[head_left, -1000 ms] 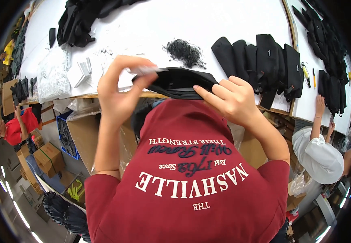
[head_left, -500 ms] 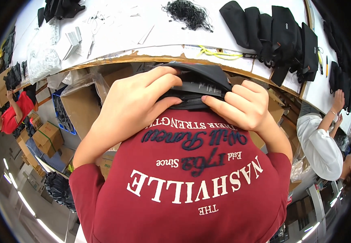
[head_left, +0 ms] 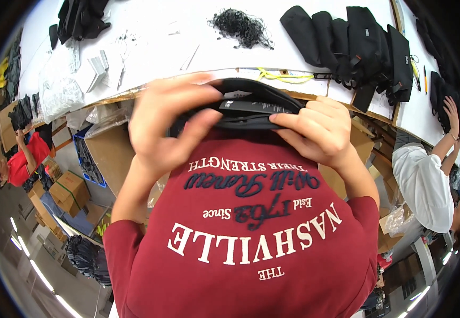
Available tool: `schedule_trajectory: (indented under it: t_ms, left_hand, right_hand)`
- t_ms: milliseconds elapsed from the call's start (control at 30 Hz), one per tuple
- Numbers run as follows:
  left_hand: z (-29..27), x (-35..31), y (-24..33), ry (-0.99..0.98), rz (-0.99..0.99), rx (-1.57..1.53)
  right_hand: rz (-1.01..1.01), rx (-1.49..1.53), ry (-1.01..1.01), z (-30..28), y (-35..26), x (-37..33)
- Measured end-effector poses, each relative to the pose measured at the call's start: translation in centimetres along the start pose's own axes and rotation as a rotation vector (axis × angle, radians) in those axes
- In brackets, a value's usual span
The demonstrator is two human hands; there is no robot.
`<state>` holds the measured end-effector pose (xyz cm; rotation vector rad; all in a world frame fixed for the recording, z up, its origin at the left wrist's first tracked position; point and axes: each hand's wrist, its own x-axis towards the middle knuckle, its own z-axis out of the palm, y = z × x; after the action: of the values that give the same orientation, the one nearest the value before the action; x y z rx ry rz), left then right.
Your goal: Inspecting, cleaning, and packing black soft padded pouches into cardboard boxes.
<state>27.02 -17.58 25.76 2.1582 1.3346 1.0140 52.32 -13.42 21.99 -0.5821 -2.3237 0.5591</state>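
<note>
A black fabric pouch (head_left: 251, 125) is held against the front of my red shirt, just below the table edge, its mouth gaping upward. Inside shows a dark panel (head_left: 254, 108) with small pale print. My right hand (head_left: 320, 127) pinches the pouch's right rim, thumb and curled fingers on the fabric. At the left end of the mouth, my left hand (head_left: 174, 119) is blurred by motion, its thumb and fingers apart with a gap between them. Whether its fingertips touch the rim I cannot tell. The bottom of the pouch is hidden.
On the white table (head_left: 150, 53) lie a heap of thin black cords (head_left: 240, 27), several black pouches (head_left: 368, 45), a yellow cord (head_left: 283, 76) and white cards (head_left: 96, 69). Cardboard boxes (head_left: 70, 192) stand left. One person in red (head_left: 28, 156) and another in white (head_left: 423, 185) work nearby.
My left hand has come off the pouch's left rim, lifted and spread its fingers. The right hand keeps its pinch. The pouch's mouth looks rounder, and the view has shifted slightly.
</note>
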Motion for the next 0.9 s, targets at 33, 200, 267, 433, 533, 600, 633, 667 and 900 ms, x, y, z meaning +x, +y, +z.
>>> schedule_trajectory:
  t_ms: [33,200,267,433,533,600,633,667,900]
  left_hand:
    - [0.8,-1.2,-2.2,0.286,0.002,0.045]
    - [4.6,-4.3,-7.6,0.341,-0.721,-1.127]
    - [6.9,-2.9,-7.6,0.412,-0.674,-1.368]
    - [5.9,1.2,-6.3,0.511,-0.732,-1.569]
    - [5.5,2.2,-6.1,0.539,-0.855,-1.541]
    - [5.7,2.6,-6.2,0.532,-0.820,-1.558]
    - [5.9,2.9,-6.3,0.522,-0.792,-1.572]
    - [5.9,3.3,-6.0,0.576,-0.846,-1.604]
    - [5.2,4.2,-7.0,0.531,-0.781,-1.699]
  right_hand:
    - [0.056,-0.002,0.042,-0.1,0.0,0.5]
    - [0.160,0.069,0.236,1.4,0.0,2.2]
    - [0.203,0.097,0.229,2.1,-0.3,3.2]
    - [0.359,0.086,0.326,2.7,-0.3,4.2]
    - [0.290,0.038,0.302,2.9,0.3,3.9]
    - [0.248,0.047,0.308,3.4,0.5,3.6]
    - [0.244,0.044,0.306,3.3,0.3,3.6]
    - [0.349,0.120,0.249,3.2,0.0,3.5]
    - [0.759,0.542,0.288,3.9,0.0,1.7]
